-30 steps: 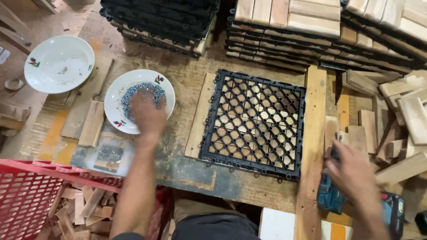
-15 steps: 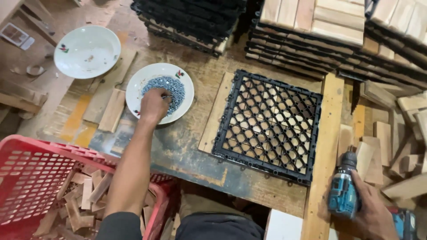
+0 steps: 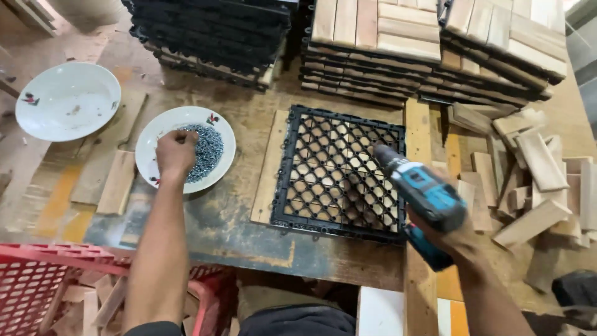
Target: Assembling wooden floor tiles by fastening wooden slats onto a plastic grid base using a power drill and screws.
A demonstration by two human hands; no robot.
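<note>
Head view: left hand (image 3: 175,153), fingers bunched, digs into small grey metal screws (image 3: 205,151) on a white plate (image 3: 149,140). Right hand (image 3: 453,231) grips a blue cordless drill (image 3: 418,190), its tip over the black plastic grid tile (image 3: 339,171).

1. I see no packages, signs or screens anywhere on the workbench.
2. The only label I can make out is a pale band (image 3: 407,167) around the blue cordless drill (image 3: 418,193), just behind its nose, above the black grid; its markings are too blurred to tell.
</note>
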